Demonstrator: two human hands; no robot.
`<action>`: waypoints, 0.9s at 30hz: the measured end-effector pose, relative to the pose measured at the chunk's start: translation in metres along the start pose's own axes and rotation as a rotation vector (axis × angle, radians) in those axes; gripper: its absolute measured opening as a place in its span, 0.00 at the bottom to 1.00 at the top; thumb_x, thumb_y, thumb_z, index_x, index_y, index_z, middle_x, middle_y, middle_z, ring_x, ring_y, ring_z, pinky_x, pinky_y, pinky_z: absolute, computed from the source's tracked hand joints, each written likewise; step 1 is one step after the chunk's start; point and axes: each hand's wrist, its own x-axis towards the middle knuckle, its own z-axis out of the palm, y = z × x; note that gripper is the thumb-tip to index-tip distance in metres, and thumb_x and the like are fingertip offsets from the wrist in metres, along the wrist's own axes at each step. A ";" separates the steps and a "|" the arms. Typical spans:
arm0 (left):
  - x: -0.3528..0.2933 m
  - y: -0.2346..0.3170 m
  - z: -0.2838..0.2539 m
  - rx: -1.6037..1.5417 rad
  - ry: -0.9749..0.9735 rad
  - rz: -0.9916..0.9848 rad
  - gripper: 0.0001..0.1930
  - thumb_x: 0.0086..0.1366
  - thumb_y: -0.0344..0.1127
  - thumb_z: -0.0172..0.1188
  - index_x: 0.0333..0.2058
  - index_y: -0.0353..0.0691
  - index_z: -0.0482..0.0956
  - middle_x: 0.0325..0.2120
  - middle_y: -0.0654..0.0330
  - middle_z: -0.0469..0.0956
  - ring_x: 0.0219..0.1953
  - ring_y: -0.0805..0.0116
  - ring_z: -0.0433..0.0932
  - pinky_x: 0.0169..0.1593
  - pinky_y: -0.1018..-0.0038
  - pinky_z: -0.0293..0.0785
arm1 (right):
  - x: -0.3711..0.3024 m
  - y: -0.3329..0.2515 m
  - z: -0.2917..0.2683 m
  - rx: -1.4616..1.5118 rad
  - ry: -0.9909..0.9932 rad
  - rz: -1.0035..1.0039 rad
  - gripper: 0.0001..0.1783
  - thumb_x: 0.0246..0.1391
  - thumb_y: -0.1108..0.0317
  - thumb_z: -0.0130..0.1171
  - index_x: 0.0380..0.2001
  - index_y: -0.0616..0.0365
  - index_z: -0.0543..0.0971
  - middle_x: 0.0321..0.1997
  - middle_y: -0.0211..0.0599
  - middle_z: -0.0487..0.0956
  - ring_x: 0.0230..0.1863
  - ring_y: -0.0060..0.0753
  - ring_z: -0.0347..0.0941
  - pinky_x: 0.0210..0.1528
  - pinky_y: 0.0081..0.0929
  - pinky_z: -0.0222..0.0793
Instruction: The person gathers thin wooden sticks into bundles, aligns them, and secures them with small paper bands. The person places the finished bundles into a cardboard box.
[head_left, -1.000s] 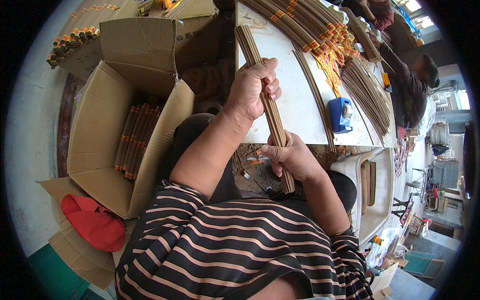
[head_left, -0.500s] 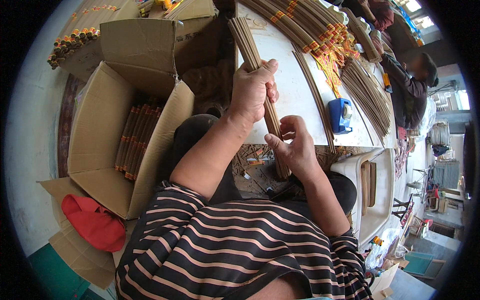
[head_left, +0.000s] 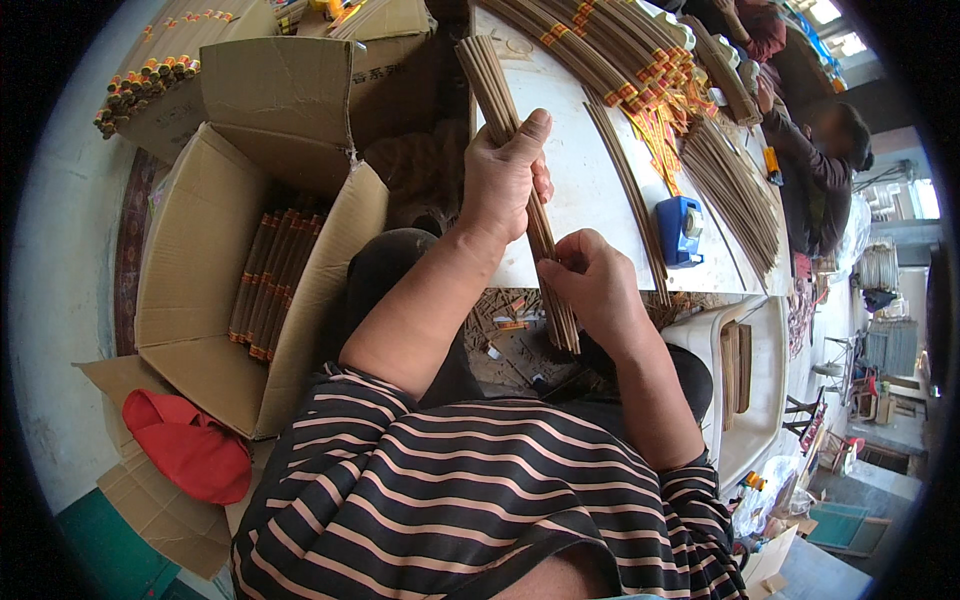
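Held the sticks [head_left: 541,232] in the closed left hand [head_left: 500,185] above the near-left corner of the table [head_left: 552,92], with bare tabletop between them and the stick row [head_left: 631,200] at right. Pointed them lengthwise from upper left to lower right, past the near edge. Had the right hand [head_left: 600,285] curled at their lower part, could not tell whether pinching, with the dispenser [head_left: 680,232] farther right and the box [head_left: 185,255] at left.

"What's the pose?"

"The bare left forearm [head_left: 425,305] and bare right forearm [head_left: 648,395] slant upward and inward."

"And past those?"

"The bare left grip [head_left: 502,185] is curled inward, thumb raised; the bare right grip [head_left: 600,287] sits lower, bent fingers near its thumb."
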 end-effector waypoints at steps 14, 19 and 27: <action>0.019 0.030 -0.017 -0.120 0.120 0.037 0.14 0.56 0.38 0.61 0.18 0.47 0.65 0.11 0.70 0.61 0.12 0.78 0.59 0.17 0.79 0.59 | -0.057 0.078 -0.129 -0.340 0.153 0.077 0.08 0.41 0.76 0.62 0.26 0.64 0.74 0.23 0.34 0.72 0.26 0.24 0.68 0.31 0.23 0.65; 0.021 0.015 -0.012 -0.127 0.035 -0.081 0.13 0.58 0.33 0.57 0.18 0.46 0.63 0.11 0.69 0.60 0.12 0.77 0.60 0.17 0.77 0.59 | -0.001 0.148 -0.185 -0.577 0.398 0.090 0.08 0.42 0.72 0.61 0.25 0.63 0.74 0.26 0.44 0.74 0.28 0.42 0.72 0.32 0.33 0.66; 0.021 0.003 -0.004 -0.164 -0.029 -0.174 0.10 0.57 0.31 0.56 0.19 0.45 0.65 0.11 0.69 0.61 0.12 0.76 0.60 0.17 0.76 0.59 | 0.050 0.178 -0.206 -0.819 0.532 -0.109 0.08 0.48 0.70 0.58 0.31 0.60 0.72 0.26 0.42 0.75 0.29 0.35 0.72 0.31 0.33 0.67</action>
